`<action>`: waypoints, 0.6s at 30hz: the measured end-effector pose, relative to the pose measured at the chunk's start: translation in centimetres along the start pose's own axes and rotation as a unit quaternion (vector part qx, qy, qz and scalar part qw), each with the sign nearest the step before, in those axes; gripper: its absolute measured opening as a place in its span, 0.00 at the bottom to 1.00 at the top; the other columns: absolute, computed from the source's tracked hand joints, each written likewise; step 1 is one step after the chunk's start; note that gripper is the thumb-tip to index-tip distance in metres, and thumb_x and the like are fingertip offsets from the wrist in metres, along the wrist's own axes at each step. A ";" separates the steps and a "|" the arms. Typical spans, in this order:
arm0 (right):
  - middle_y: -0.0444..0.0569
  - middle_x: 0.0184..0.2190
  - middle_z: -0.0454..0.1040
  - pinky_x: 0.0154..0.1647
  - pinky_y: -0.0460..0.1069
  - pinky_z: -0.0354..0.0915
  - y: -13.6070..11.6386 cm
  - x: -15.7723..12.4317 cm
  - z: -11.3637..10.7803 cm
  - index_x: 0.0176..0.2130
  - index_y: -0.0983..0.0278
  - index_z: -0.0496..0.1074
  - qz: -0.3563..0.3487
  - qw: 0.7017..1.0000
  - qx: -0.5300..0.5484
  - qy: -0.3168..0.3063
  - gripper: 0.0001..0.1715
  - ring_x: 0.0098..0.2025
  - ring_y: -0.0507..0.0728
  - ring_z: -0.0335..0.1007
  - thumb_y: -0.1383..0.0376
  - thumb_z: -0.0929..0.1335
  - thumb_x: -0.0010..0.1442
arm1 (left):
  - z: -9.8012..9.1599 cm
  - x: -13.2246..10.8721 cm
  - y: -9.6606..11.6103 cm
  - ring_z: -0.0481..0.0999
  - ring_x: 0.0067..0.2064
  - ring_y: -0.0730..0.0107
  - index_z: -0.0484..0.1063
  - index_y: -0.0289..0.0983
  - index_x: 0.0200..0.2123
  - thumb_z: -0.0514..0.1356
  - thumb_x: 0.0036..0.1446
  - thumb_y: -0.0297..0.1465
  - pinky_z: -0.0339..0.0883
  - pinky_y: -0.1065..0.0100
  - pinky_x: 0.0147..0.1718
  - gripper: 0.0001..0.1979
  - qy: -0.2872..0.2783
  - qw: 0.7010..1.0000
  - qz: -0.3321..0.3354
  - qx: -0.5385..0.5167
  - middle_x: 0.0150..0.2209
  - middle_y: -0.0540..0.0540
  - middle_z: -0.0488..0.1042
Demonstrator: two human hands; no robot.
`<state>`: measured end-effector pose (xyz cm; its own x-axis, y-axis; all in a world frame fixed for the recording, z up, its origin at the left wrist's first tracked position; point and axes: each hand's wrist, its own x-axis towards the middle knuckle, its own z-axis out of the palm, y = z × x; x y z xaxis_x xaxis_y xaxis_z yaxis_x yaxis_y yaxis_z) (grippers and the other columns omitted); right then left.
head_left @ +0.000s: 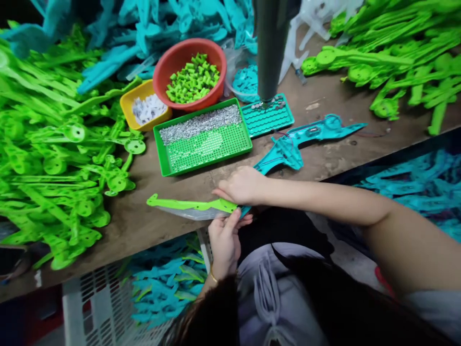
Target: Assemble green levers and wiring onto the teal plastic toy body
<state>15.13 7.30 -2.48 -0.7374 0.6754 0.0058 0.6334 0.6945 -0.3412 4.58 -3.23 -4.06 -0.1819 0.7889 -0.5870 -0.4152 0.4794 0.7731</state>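
Some of the green part [187, 205] is hidden at the front edge of the counter [139, 223]: the left hand [224, 242] pinches its right end between thumb and fingers [233, 219]; the right hand [245, 185] curls over it, its grip obscured, so I cannot tell what it presses. Behind that hand the teal part [293, 150] disappears. Bare wood separates green part and tray [205, 163].

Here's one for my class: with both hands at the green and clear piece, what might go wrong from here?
The left hand and right hand meet at the green and clear piece, near the front edge of the table; if it slipped, it might fall off.

The right hand is also close to a turquoise piece with thin wires; a careless move could snag one.

The open green tray holds loose tiny metal bits, which a knock might scatter.
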 end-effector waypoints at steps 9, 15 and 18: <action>0.50 0.37 0.78 0.43 0.49 0.62 12.4 -14.4 -4.8 0.40 0.64 0.73 0.331 0.852 0.088 0.396 0.17 0.40 0.54 0.71 0.56 0.62 0.65 | -5.4 2.3 4.3 0.80 0.25 0.63 0.75 0.31 0.22 0.71 0.31 0.25 0.78 0.69 0.26 0.11 0.083 0.987 -0.125 0.063 0.23 0.43 0.79; 0.52 0.28 0.75 0.35 0.50 0.62 20.1 -26.1 -3.4 0.33 0.68 0.74 0.580 0.679 0.078 0.444 0.11 0.30 0.53 0.68 0.60 0.68 0.57 | -6.4 3.7 5.3 0.81 0.28 0.63 0.74 0.33 0.25 0.67 0.38 0.26 0.78 0.67 0.31 0.07 0.078 0.964 -0.181 0.178 0.26 0.44 0.80; 0.49 0.29 0.74 0.34 0.50 0.62 21.6 -26.0 -1.7 0.34 0.66 0.73 0.581 0.694 0.087 0.415 0.15 0.29 0.53 0.66 0.56 0.72 0.51 | -8.4 3.9 6.4 0.81 0.28 0.57 0.74 0.37 0.25 0.67 0.42 0.36 0.77 0.63 0.28 0.10 0.083 0.905 -0.164 0.384 0.23 0.45 0.79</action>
<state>48.39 5.16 -8.39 0.6844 0.7143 0.1465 0.5955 -0.4317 -0.6775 -6.25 -0.30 -3.37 -0.3190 0.5175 -0.7940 0.2593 0.8535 0.4520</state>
